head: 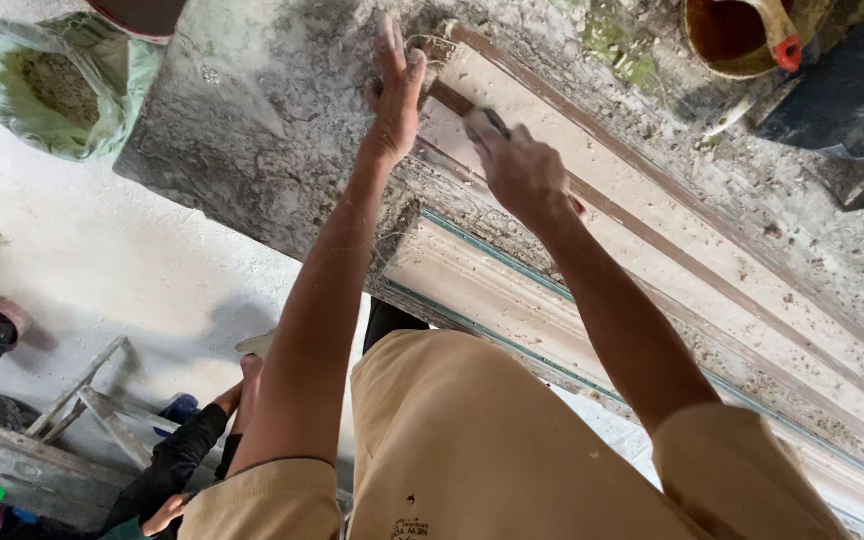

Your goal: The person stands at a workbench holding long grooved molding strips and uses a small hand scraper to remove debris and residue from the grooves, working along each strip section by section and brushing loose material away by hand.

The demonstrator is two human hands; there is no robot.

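A: State the position of the left hand [395, 90].

B: It lies flat on the pale moulded strip [592, 215], at the strip's far end. The fingers are extended and slightly spread, the palm faces down, and nothing is clasped. It touches the strip's crumbly end, where the brown edge turns a corner.

A: And the right hand [522, 170]?

B: It is closed in a fist around a small hand tool [485, 122]. Only a short grey-white tip shows past the knuckles, so the kind of tool cannot be told. The tip rests on the strip's surface, just beside the left hand.

A: Where does the strip lie?

B: On a rough, mortar-crusted grey worktop [252, 130], running diagonally from the upper centre to the lower right. A second profiled strip with a green edge [492, 285] lies beside it, nearer the body.

A: Surroundings?

B: A green sack of powder [52, 85] stands on the floor at upper left. A brown bucket [737, 35] sits at the top right. Another person's arm in a dark sleeve [187, 455] shows at lower left, near a wooden frame [72, 420].
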